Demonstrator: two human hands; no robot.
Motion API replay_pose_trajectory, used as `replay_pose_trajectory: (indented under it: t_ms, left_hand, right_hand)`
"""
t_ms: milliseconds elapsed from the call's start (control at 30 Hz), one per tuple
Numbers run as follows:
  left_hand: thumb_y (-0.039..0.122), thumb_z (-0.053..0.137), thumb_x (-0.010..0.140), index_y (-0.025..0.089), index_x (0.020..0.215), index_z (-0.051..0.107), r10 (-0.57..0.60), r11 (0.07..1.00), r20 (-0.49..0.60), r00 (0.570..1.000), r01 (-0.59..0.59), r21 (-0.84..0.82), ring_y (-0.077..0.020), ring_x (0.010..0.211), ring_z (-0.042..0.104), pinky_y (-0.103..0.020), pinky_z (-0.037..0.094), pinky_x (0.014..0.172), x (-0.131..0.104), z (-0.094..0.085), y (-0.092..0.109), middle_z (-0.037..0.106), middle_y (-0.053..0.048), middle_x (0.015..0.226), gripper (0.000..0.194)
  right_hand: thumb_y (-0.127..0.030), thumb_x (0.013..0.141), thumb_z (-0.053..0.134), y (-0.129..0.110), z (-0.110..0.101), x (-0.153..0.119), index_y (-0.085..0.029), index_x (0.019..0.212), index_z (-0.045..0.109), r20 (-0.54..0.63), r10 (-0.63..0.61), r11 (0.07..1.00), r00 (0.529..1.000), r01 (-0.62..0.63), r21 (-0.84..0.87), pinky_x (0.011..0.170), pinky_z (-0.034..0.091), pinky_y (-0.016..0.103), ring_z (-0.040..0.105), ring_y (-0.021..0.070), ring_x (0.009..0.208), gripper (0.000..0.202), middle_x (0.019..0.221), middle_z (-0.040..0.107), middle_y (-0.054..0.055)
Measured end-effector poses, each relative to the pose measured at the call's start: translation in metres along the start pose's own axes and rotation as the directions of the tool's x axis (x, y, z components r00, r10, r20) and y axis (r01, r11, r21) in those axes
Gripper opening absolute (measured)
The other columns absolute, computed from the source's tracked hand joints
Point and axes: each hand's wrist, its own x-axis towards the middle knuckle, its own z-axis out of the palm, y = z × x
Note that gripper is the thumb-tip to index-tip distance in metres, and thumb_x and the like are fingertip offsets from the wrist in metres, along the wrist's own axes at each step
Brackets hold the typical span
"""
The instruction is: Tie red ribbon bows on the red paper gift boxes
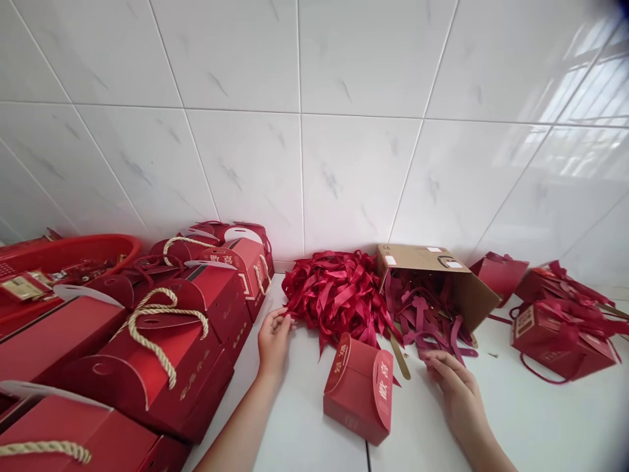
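Observation:
My left hand is at the left edge of a heap of red satin ribbons, its fingertips pinched on a ribbon there. On the other side, my right hand has thumb and fingers closed on the end of a purplish-red strap, one of several straps spilling from a cardboard box lying on its side. Most of the gripped strap is hidden. Between my hands stands a closed red gift box with pale characters on its rounded flaps; neither hand touches it.
Stacked red gift boxes, some with cream rope handles, crowd the left. Behind them sits a red plastic basket with small packets. Ribboned red boxes stand at right on the white table. A tiled wall closes the back.

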Motion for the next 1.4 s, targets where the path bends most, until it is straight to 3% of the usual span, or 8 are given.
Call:
replay_pose_trajectory:
  t_ms: [133, 300, 533, 667, 800, 1033, 1167, 1400]
  left_hand:
    - [0.048, 0.061, 0.074, 0.017, 0.090, 0.062, -0.021, 0.999, -0.085, 0.996, 0.018, -0.038, -0.0182, 0.075, 0.061, -0.032, 0.049, 0.074, -0.001, 0.000, 0.000, 0.065, -0.005, 0.081, 0.035]
    - [0.041, 0.070, 0.068, 0.019, 0.079, 0.067, 0.035, 0.998, -0.090, 0.995, -0.039, -0.043, -0.0220, 0.096, 0.057, -0.030, 0.043, 0.086, -0.004, 0.006, 0.006, 0.064, -0.006, 0.093, 0.025]
    - [0.039, 0.067, 0.071, 0.020, 0.087, 0.059, 0.049, 0.994, -0.051, 0.997, -0.054, -0.095, -0.0149, 0.072, 0.055, -0.026, 0.043, 0.071, 0.002, 0.003, 0.010, 0.059, 0.000, 0.076, 0.026]
    - [0.034, 0.069, 0.067, 0.023, 0.104, 0.051, 0.017, 0.989, -0.005, 1.000, -0.018, -0.147, -0.0136, 0.063, 0.056, -0.027, 0.045, 0.067, 0.003, 0.003, 0.014, 0.057, 0.005, 0.070, 0.042]
    - [0.036, 0.062, 0.068, 0.021, 0.098, 0.054, -0.035, 0.976, 0.049, 0.998, 0.045, -0.214, -0.0139, 0.059, 0.057, -0.028, 0.046, 0.063, 0.005, 0.007, 0.020, 0.060, 0.003, 0.070, 0.034]
    - [0.035, 0.073, 0.062, 0.019, 0.096, 0.058, -0.076, 0.952, -0.081, 0.994, 0.048, -0.302, -0.0126, 0.068, 0.058, -0.025, 0.043, 0.066, 0.021, 0.007, 0.030, 0.060, 0.001, 0.077, 0.041]
    - [0.036, 0.075, 0.062, 0.019, 0.107, 0.052, -0.058, 0.924, -0.071, 0.996, 0.027, -0.380, -0.0110, 0.064, 0.058, -0.027, 0.046, 0.069, 0.019, 0.011, 0.054, 0.060, 0.003, 0.073, 0.053]
    - [0.026, 0.079, 0.061, 0.021, 0.125, 0.045, 0.048, 0.921, 0.035, 0.998, -0.030, -0.389, -0.0133, 0.076, 0.066, -0.035, 0.050, 0.086, -0.014, 0.007, 0.123, 0.066, 0.001, 0.085, 0.073]
  right_hand:
    - [-0.051, 0.073, 0.066, -0.008, 0.004, -0.004, -0.026, 0.082, 0.072, 0.161, 0.014, 0.985, 0.987, -0.041, 0.165, 0.065, 0.040, 0.032, 0.048, 0.0214, 0.075, 0.027, 0.083, 0.057, 0.006]
    - [-0.055, 0.076, 0.057, -0.020, 0.014, -0.012, -0.025, 0.084, 0.072, 0.425, 0.038, 0.972, 0.904, -0.132, 0.193, 0.063, 0.041, 0.035, 0.049, 0.0240, 0.074, 0.034, 0.089, 0.055, 0.010]
    - [-0.058, 0.073, 0.063, -0.021, 0.016, -0.024, -0.021, 0.080, 0.070, 0.485, 0.145, 0.969, 0.863, -0.222, 0.106, 0.065, 0.038, 0.031, 0.048, 0.0205, 0.070, 0.039, 0.077, 0.058, 0.007]
    - [-0.057, 0.074, 0.066, -0.027, 0.025, -0.035, -0.022, 0.080, 0.070, 0.421, 0.160, 0.987, 0.893, -0.150, -0.057, 0.071, 0.037, 0.030, 0.048, 0.0204, 0.074, 0.036, 0.074, 0.058, 0.004]
    - [-0.059, 0.071, 0.066, -0.030, 0.029, -0.040, -0.022, 0.078, 0.070, 0.402, 0.154, 0.987, 0.903, -0.118, -0.113, 0.071, 0.037, 0.030, 0.050, 0.0217, 0.075, 0.038, 0.073, 0.060, 0.004]
    - [-0.057, 0.077, 0.064, -0.024, 0.025, -0.034, -0.021, 0.079, 0.068, 0.489, 0.126, 0.989, 0.863, -0.069, -0.133, 0.069, 0.036, 0.028, 0.045, 0.0178, 0.070, 0.036, 0.070, 0.055, 0.002]
    - [-0.056, 0.077, 0.065, -0.023, 0.025, -0.032, -0.021, 0.079, 0.068, 0.481, 0.116, 0.991, 0.869, -0.070, -0.112, 0.070, 0.037, 0.028, 0.046, 0.0176, 0.071, 0.035, 0.071, 0.055, 0.001]
    - [-0.048, 0.077, 0.069, -0.021, 0.020, -0.030, -0.020, 0.082, 0.069, 0.487, 0.098, 0.994, 0.868, -0.105, -0.011, 0.071, 0.036, 0.027, 0.047, 0.0163, 0.071, 0.028, 0.073, 0.057, 0.001]
